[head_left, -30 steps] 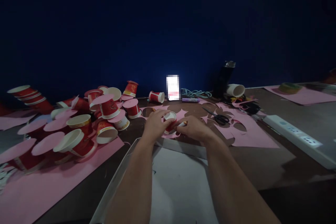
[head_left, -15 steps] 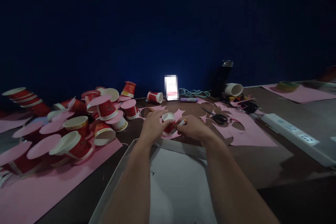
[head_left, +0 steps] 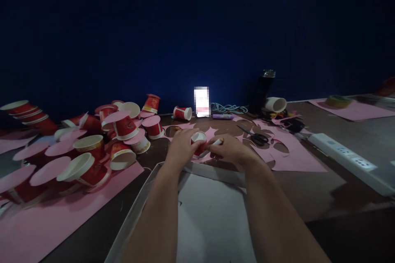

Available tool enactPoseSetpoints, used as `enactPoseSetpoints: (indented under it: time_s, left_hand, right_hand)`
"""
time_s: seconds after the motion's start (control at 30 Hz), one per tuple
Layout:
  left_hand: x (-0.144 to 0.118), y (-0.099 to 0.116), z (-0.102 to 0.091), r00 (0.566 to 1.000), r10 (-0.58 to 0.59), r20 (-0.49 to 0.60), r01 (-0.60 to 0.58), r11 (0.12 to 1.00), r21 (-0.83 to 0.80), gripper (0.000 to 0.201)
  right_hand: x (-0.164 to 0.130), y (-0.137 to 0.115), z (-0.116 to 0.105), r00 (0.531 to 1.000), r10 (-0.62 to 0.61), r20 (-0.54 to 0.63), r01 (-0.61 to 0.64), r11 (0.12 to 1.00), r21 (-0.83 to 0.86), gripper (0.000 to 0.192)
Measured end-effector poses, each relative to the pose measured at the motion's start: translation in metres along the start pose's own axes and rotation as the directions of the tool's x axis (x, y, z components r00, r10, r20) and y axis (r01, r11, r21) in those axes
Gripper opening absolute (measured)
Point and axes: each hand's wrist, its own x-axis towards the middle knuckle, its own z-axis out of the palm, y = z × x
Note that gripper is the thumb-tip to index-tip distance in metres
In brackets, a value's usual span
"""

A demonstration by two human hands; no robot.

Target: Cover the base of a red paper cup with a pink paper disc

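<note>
A small red and white paper cup stands on a piece of pink paper just beyond the box. My left hand is closed on the cup from its left side, with the thumb across the cup's near side. In my right hand is a slim white pen with an orange end. It slants toward the cup's lower right side. My fingers cover much of the pen, and I cannot make out whether its tip touches the paper. Both forearms reach over a white box.
At left several red paper cups lie crowded, many with pink paper discs. Black scissors and cut pink sheets lie at right, before a white power strip. A bright phone stands against the dark wall.
The pen in my right hand has swung slightly, and that hand has shifted a little to the right. My left hand stays on the cup.
</note>
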Motion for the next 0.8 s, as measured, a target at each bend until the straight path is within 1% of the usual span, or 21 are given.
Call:
enactPoseSetpoints:
  time_s: [0.03, 0.1, 0.13, 0.17, 0.2, 0.23, 0.27, 0.3, 0.33, 0.37, 0.4, 0.43, 0.47, 0.53, 0.63, 0.7, 0.8]
  left_hand:
    - [0.0, -0.001, 0.001, 1.0, 0.007, 0.001, -0.007, 1.0, -0.001, 0.035]
    - [0.001, -0.001, 0.001, 1.0, 0.014, 0.003, -0.014, 1.0, -0.008, 0.034]
    - [0.001, -0.001, 0.001, 1.0, 0.014, 0.004, -0.014, 1.0, -0.011, 0.033]
    - [0.001, -0.001, 0.001, 1.0, 0.014, 0.006, -0.014, 1.0, -0.013, 0.033]
    - [0.001, 0.0, 0.0, 1.0, 0.011, 0.01, -0.011, 1.0, -0.015, 0.032]
    - [0.001, 0.0, 0.0, 1.0, 0.008, 0.012, -0.008, 1.0, -0.016, 0.032]
    - [0.001, 0.001, -0.001, 1.0, 0.007, 0.015, -0.006, 1.0, -0.017, 0.033]
    - [0.0, 0.002, -0.001, 1.0, 0.005, 0.015, -0.005, 1.0, -0.017, 0.033]
    - [0.0, 0.002, -0.001, 1.0, 0.002, 0.012, -0.002, 1.0, -0.015, 0.033]
    - [0.0, 0.002, -0.001, 1.0, 0.002, 0.01, -0.002, 1.0, -0.013, 0.033]
    - [0.0, 0.002, -0.001, 1.0, 0.002, 0.008, -0.002, 1.0, -0.009, 0.033]
    - [0.0, 0.002, -0.001, 1.0, 0.006, 0.009, -0.006, 1.0, -0.005, 0.032]
    - [0.0, 0.002, 0.0, 1.0, 0.01, 0.011, -0.01, 1.0, -0.001, 0.032]
    - [0.0, 0.001, 0.0, 1.0, 0.021, 0.013, -0.021, 1.0, 0.004, 0.032]
    - [0.001, 0.001, 0.0, 0.999, 0.03, 0.014, -0.03, 0.999, 0.011, 0.031]
    - [0.002, 0.0, -0.002, 1.0, 0.029, 0.009, -0.03, 0.999, 0.015, 0.031]
    - [0.004, -0.002, -0.003, 0.999, 0.035, -0.002, -0.035, 0.999, 0.016, 0.031]
  right_hand:
    - [0.0, 0.002, -0.007, 1.0, -0.006, -0.007, 0.006, 0.997, 0.08, 0.018]
    - [0.001, 0.008, -0.021, 0.986, 0.024, -0.163, 0.02, 0.964, 0.265, 0.023]
    - [0.003, 0.012, -0.027, 0.955, 0.054, -0.29, 0.054, 0.934, 0.352, 0.026]
    - [0.005, 0.015, -0.031, 0.904, 0.091, -0.417, 0.099, 0.905, 0.413, 0.031]
    - [0.009, 0.018, -0.033, 0.846, 0.113, -0.52, 0.152, 0.885, 0.44, 0.036]
    - [0.013, 0.021, -0.032, 0.803, 0.116, -0.584, 0.189, 0.88, 0.436, 0.041]
    - [0.017, 0.024, -0.028, 0.8, 0.095, -0.593, 0.194, 0.893, 0.406, 0.044]
    - [0.022, 0.026, -0.023, 0.835, 0.054, -0.548, 0.171, 0.921, 0.351, 0.044]
    - [0.025, 0.029, -0.015, 0.871, 0.007, -0.492, 0.137, 0.957, 0.256, 0.043]
    - [0.028, 0.031, -0.007, 0.904, -0.06, -0.424, 0.119, 0.986, 0.114, 0.04]
    - [0.031, 0.033, 0.001, 0.926, -0.135, -0.353, 0.122, 0.991, -0.059, 0.037]
    - [0.032, 0.035, 0.008, 0.942, -0.163, -0.292, 0.105, 0.973, -0.206, 0.036]
    - [0.033, 0.036, 0.014, 0.961, -0.158, -0.226, 0.081, 0.945, -0.318, 0.037]
    - [0.034, 0.039, 0.021, 0.979, -0.114, -0.168, 0.018, 0.872, -0.49, 0.037]
    - [0.037, 0.043, 0.025, 0.979, -0.102, -0.176, -0.029, 0.785, -0.619, 0.034]
    - [0.04, 0.045, 0.026, 0.976, -0.106, -0.192, -0.046, 0.759, -0.65, 0.033]
    - [0.046, 0.049, 0.028, 0.973, -0.098, -0.208, -0.068, 0.742, -0.667, 0.034]
